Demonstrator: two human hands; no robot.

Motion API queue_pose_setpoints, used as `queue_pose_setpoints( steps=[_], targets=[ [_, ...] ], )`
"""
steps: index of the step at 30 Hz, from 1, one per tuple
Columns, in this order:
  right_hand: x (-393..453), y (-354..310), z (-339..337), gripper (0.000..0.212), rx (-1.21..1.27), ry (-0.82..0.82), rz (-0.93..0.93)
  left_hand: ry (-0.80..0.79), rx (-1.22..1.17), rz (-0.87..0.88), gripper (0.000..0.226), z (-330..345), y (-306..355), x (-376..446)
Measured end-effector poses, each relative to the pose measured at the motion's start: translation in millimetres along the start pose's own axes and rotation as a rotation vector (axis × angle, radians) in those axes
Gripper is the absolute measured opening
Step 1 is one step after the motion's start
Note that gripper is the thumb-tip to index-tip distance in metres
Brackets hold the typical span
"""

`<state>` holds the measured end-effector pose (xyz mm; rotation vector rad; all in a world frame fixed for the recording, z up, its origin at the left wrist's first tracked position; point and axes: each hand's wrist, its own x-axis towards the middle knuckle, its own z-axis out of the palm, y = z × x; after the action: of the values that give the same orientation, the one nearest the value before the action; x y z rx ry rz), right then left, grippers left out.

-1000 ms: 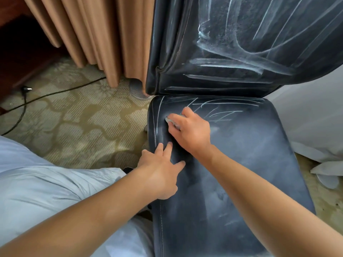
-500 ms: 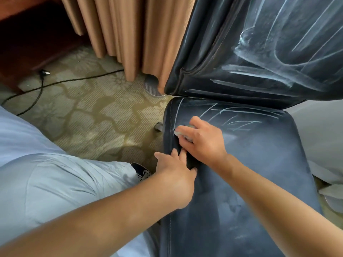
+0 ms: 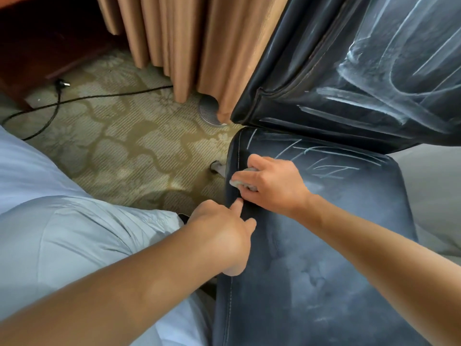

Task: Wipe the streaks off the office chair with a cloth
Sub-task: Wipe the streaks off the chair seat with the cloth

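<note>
Fingers of right hand curled, pinching small grey cloth against dark leather seat. Could smear white chalky streaks if pressed lightly.

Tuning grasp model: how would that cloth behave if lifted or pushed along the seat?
Likely floppy: the cloth sits bunched under the right hand, only edges showing. Probably light, since it wads small. It may drag rather than slide on the chair seat, which looks matte and smeared.
</note>
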<state>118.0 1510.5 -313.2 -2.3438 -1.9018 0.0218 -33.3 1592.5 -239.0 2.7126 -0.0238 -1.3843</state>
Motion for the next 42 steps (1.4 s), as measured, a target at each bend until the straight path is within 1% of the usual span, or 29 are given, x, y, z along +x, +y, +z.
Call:
queue_pose_setpoints(
  steps=[3,5,6,7,8,10,11,12,13,15,16,18,20,24,25,28,29,31,33,34,36,37,38,39,40,41,42],
  targets=[
    [38.9,13.2,-2.0,0.014,-0.059,0.071,0.187,-0.026,0.050,0.029,0.082,7.7,14.0,7.6],
    [60.5,15.0,-5.0,0.015,-0.092,0.040,0.251,-0.002,0.136,0.030,0.085,11.6,22.1,17.5],
    [65.6,11.2,-5.5,0.017,-0.114,0.006,0.217,0.004,0.169,0.024,0.084,12.9,25.6,22.7],
    [67.0,4.6,-4.9,0.017,-0.128,-0.039,0.126,0.006,0.168,0.008,0.085,14.0,28.2,27.6],
    [65.7,-5.4,-4.7,0.016,-0.137,-0.118,-0.012,0.010,0.143,-0.016,0.086,15.5,29.6,31.8],
    [60.8,-26.6,-4.5,0.016,-0.204,-0.357,-0.283,0.006,0.096,-0.042,0.090,18.3,27.7,35.6],
    [63.4,-33.4,-6.3,0.017,-0.265,-0.479,-0.349,-0.001,0.080,-0.041,0.091,19.5,25.4,33.8],
    [72.2,-36.1,-8.3,0.019,-0.332,-0.546,-0.359,-0.005,0.063,-0.027,0.093,20.1,23.3,32.0],
    [85.0,-34.4,-8.3,0.023,-0.390,-0.546,-0.292,-0.008,0.052,-0.011,0.097,20.2,21.9,30.6],
    [114.2,-27.4,-5.4,0.027,-0.524,-0.530,-0.079,-0.004,0.059,0.011,0.105,20.9,19.7,31.0],
    [125.8,-24.5,-5.0,0.028,-0.589,-0.519,-0.028,-0.001,0.063,0.014,0.107,21.2,18.4,31.5],
    [136.9,-24.2,-4.2,0.028,-0.665,-0.526,0.005,0.002,0.070,0.020,0.108,22.4,13.9,33.6],
    [133.5,-31.9,-5.4,0.024,-0.644,-0.596,-0.021,0.000,0.067,0.022,0.106,23.4,10.0,36.2],
    [101.2,-64.0,-13.7,0.016,-0.541,-0.851,-0.237,-0.027,0.036,-0.031,0.108,26.9,12.1,47.5],
    [99.7,-65.2,-17.2,0.016,-0.541,-0.861,-0.240,-0.030,0.027,-0.040,0.109,26.0,13.1,47.6],
    [125.0,-44.7,-24.1,0.020,-0.622,-0.717,-0.045,-0.028,0.016,-0.012,0.109,22.7,13.5,43.0],
    [135.9,-34.3,-22.4,0.032,-0.642,-0.650,0.010,-0.023,0.018,-0.009,0.110,21.1,12.2,40.4],
    [144.5,-24.0,-19.4,0.034,-0.656,-0.602,0.056,-0.012,0.013,-0.009,0.110,20.7,10.2,38.6],
    [136.3,-32.0,-15.0,0.029,-0.587,-0.632,0.042,-0.013,0.004,-0.011,0.108,20.8,8.6,40.1],
    [124.0,-42.2,-13.9,0.025,-0.526,-0.698,0.025,-0.018,0.010,-0.008,0.106,20.8,7.8,40.4],
    [93.9,-58.5,-13.3,0.020,-0.419,-0.786,-0.079,-0.023,0.021,0.010,0.100,16.8,6.2,38.4],
    [79.7,-57.5,-12.7,0.021,-0.361,-0.740,-0.125,-0.013,0.022,0.023,0.093,13.2,5.1,35.1],
    [69.8,-49.5,-15.1,0.024,-0.307,-0.634,-0.112,0.020,0.029,0.029,0.084,10.5,4.3,30.8],
    [63.6,-35.3,-16.6,0.027,-0.246,-0.492,-0.052,0.085,0.034,0.032,0.073,9.5,4.4,26.5],
    [56.8,-18.0,-18.6,0.029,-0.204,-0.330,0.034,0.191,0.038,0.033,0.064,10.1,5.7,25.3],
    [49.3,0.1,-17.5,0.027,-0.177,-0.167,0.129,0.316,0.042,0.031,0.061,12.1,8.0,27.4],
    [40.8,12.9,-16.0,0.024,-0.152,-0.047,0.218,0.416,0.043,0.028,0.065,15.8,10.8,31.8]
  ],
)
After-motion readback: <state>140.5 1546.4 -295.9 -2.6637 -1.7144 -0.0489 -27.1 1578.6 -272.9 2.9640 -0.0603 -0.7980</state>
